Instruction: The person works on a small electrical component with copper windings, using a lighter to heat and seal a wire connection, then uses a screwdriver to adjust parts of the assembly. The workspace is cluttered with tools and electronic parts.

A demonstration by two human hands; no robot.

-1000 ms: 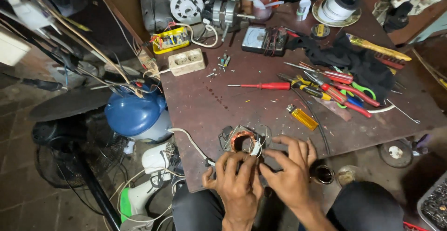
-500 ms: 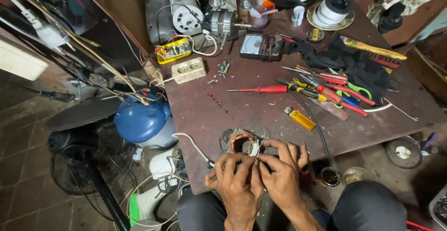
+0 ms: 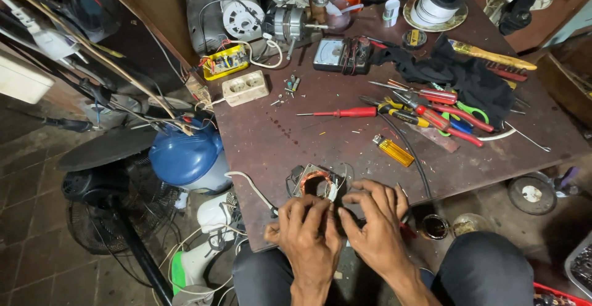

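While both hands close in from below, a small motor stator point(image 3: 316, 184) with copper-coloured windings sits at the near edge of the brown counter point(image 3: 290, 139), pulled close to the seated person, where fine work is easiest. The left hand point(image 3: 306, 233) curls its fingers onto the stator's front edge, and the right hand point(image 3: 374, 226) pinches at the same spot beside it, apparently steadying the piece and its thin leads. A white cable point(image 3: 246, 186) trails off the left edge. Within reach lie a yellow lighter point(image 3: 395, 152), a red-handled screwdriver point(image 3: 345, 113) and, farther right, a heap of pliers point(image 3: 435, 112).
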